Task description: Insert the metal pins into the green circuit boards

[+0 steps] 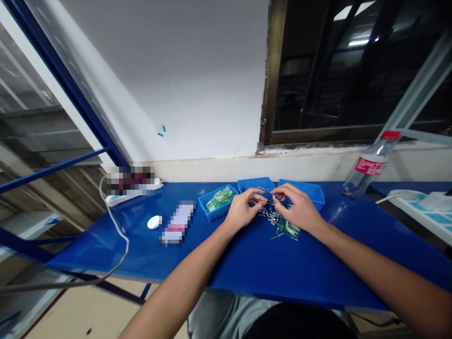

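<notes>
My left hand is closed in a pinch above a pile of small metal rivets, its fingertips close to the other hand. Opposite it, my right hand also pinches thumb against fingers. What sits between the fingertips of either hand is too small to make out. Below my right hand a small clear-green plastic bag lies beside the rivets. To the left stands a blue bin holding green plastic bags. Behind the hands are a second blue bin with metal pieces in it and a third blue bin, partly hidden.
On the blue table, a blurred-out flat item and a white oval object lie at left. A power strip with a grey cable is at the back left. A red-capped bottle stands at right, near a white tray.
</notes>
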Motion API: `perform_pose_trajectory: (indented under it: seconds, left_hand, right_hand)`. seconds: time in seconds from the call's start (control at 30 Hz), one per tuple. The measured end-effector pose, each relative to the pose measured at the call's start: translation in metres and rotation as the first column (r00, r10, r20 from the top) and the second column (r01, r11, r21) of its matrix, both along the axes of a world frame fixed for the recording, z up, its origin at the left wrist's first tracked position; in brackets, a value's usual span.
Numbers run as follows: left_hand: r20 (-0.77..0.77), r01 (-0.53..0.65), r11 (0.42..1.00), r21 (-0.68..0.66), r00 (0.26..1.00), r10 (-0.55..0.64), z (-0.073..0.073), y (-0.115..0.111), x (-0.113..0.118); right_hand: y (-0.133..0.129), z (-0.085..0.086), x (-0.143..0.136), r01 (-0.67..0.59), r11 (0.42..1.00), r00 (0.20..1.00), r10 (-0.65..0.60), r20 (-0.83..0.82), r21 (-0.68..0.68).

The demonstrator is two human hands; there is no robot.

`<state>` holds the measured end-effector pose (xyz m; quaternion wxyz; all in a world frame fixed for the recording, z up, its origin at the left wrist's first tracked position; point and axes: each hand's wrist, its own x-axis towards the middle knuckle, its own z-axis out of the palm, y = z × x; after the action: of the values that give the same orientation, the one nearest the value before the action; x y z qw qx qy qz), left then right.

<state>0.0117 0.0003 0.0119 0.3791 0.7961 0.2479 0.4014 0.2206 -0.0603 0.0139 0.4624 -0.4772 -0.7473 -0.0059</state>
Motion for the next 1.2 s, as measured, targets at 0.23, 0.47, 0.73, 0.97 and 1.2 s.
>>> perform_pose_trajectory:
  seconds: [0.23, 0.47, 0.73, 0.97, 1.2]
  left_hand:
    - [-0.35, 0.232, 0.913, 0.336, 0.931, -0.108, 0.003, -0.004, -0.003]
    - [-0.475, 0.345, 0.877, 0.333, 0.866, -0.16, -0.005, 0.002, 0.0]
    - [-0.481, 0.329, 0.871, 0.366, 0.868, -0.125, -0.006, 0.004, -0.005]
    - [-0.445, 0.364, 0.838, 0.407, 0.88, -0.166, -0.008, 0.008, -0.004]
    - [-0.183, 0.205, 0.946, 0.253, 0.97, -0.161, 0.003, -0.001, -0.002]
  right_hand:
    - [0.024, -0.018, 0.043, 0.281, 0.96, 0.934, -0.275, 0.229, 0.005]
    - [0.023, -0.022, 0.041, 0.297, 0.955, 0.915, -0.286, 0.286, 0.003]
    - [0.017, -0.014, 0.035, 0.308, 0.949, 0.919, -0.315, 0.238, 0.068]
    - [0.017, -0.014, 0.032, 0.273, 0.957, 0.932, -0.289, 0.219, 0.103]
    - [0.007, -0.001, 0.016, 0.052, 0.987, 0.987, -0.074, 0.142, 0.15]
